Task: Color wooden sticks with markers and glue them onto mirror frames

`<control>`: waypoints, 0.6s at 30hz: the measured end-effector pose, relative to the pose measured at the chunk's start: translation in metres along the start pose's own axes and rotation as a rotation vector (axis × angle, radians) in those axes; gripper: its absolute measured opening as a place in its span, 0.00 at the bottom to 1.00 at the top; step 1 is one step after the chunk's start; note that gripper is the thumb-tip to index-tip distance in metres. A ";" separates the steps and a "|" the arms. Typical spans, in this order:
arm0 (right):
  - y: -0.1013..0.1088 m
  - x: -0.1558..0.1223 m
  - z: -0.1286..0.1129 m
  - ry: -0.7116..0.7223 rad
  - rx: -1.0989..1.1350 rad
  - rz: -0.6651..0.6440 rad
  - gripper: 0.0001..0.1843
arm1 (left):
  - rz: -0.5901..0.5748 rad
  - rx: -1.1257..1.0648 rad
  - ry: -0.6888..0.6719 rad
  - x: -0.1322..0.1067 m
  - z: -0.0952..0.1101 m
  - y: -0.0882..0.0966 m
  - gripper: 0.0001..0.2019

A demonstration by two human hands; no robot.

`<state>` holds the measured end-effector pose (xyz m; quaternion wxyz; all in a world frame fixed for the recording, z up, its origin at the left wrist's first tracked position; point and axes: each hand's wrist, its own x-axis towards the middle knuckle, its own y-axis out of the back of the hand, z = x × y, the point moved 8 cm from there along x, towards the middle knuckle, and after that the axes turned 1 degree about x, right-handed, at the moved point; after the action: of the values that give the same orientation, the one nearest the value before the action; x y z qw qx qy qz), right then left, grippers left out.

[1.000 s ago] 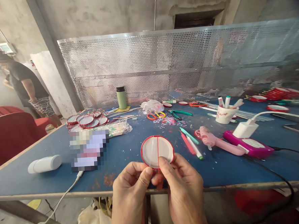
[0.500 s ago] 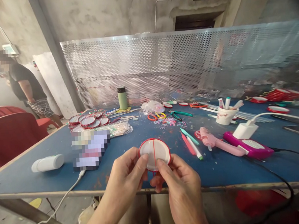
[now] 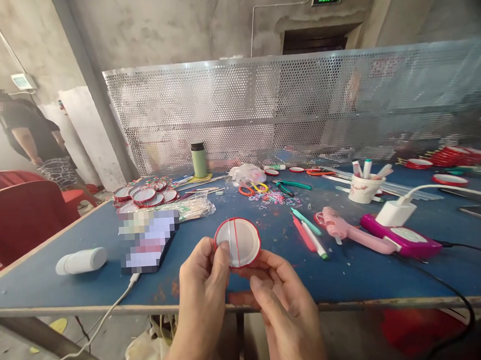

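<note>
A small round white disc with a red rim (image 3: 238, 242) and a red line down its middle is held up over the front of the blue table (image 3: 211, 241). My left hand (image 3: 202, 296) pinches its lower left edge with thumb and fingers. My right hand (image 3: 283, 302) has its fingers closed under the disc's lower right edge, thumb forward. Both hands hover just above the table's front edge.
On the table lie a pink glue gun (image 3: 345, 229), a magenta device with a white charger (image 3: 402, 230), markers (image 3: 309, 233), a paper cup of pens (image 3: 363, 186), scissors, loose rubber bands, a green flask (image 3: 199, 159), stacked red-rimmed discs (image 3: 146, 195), and a white bottle (image 3: 81, 261). A person (image 3: 30, 138) stands far left by red chairs.
The disc has shifted left and looks smaller. My right hand has slid lower under it. The person at the left has stepped further left.
</note>
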<state>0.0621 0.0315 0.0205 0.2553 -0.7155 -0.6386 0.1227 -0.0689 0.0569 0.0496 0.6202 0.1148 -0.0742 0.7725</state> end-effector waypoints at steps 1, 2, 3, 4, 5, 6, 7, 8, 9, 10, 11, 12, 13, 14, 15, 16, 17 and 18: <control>0.000 -0.001 0.002 -0.010 0.010 -0.005 0.22 | 0.005 -0.009 0.007 -0.001 -0.001 0.000 0.20; 0.001 -0.001 0.003 -0.020 0.019 -0.008 0.22 | 0.005 -0.019 0.013 -0.001 -0.003 -0.001 0.20; 0.001 -0.001 0.004 -0.029 0.026 -0.011 0.22 | 0.005 -0.027 0.016 -0.002 -0.003 -0.001 0.19; 0.001 0.000 0.005 -0.034 0.030 -0.014 0.22 | 0.005 -0.030 0.014 -0.003 -0.003 -0.002 0.19; 0.002 0.000 0.005 -0.036 0.032 -0.017 0.22 | 0.003 -0.028 0.012 -0.003 -0.003 -0.002 0.19; 0.002 0.000 0.005 -0.033 0.030 -0.021 0.21 | 0.000 -0.023 0.009 -0.003 -0.003 -0.002 0.19; 0.002 0.001 0.005 -0.028 0.028 -0.026 0.21 | -0.004 -0.015 0.007 -0.003 -0.003 -0.002 0.19; 0.001 0.002 0.005 -0.024 0.026 -0.032 0.21 | -0.011 -0.009 0.005 -0.002 -0.003 -0.002 0.19; 0.001 0.002 0.005 -0.022 0.024 -0.037 0.21 | -0.018 -0.004 0.004 -0.002 -0.003 -0.003 0.19; 0.001 0.003 0.005 -0.021 0.023 -0.042 0.21 | -0.024 -0.002 0.004 -0.002 -0.003 -0.003 0.18; 0.000 0.003 0.005 -0.022 0.022 -0.048 0.20 | -0.029 -0.001 0.006 -0.002 -0.003 -0.003 0.18; 0.000 0.004 0.004 -0.022 0.021 -0.052 0.20 | -0.032 -0.003 0.009 -0.001 -0.003 -0.003 0.18; 0.000 0.004 0.004 -0.022 0.019 -0.055 0.20 | -0.037 -0.005 0.016 -0.001 -0.004 -0.003 0.18; 0.000 0.004 0.003 -0.020 0.015 -0.056 0.20 | -0.043 -0.009 0.023 -0.002 -0.004 -0.003 0.18; 0.000 0.004 0.003 -0.019 0.009 -0.055 0.20 | -0.045 -0.014 0.030 -0.002 -0.005 -0.003 0.18; 0.001 0.004 0.003 -0.020 0.003 -0.052 0.20 | -0.046 -0.019 0.036 -0.002 -0.006 -0.003 0.19; 0.002 0.004 0.002 -0.023 -0.001 -0.048 0.20 | -0.046 -0.025 0.039 -0.002 -0.006 -0.003 0.19; 0.002 0.004 0.002 -0.026 -0.003 -0.044 0.20 | -0.045 -0.031 0.039 -0.002 -0.006 -0.003 0.19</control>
<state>0.0633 0.0362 0.0181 0.2486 -0.7002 -0.6575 0.1251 -0.0659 0.0568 0.0433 0.6403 0.0917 -0.0714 0.7593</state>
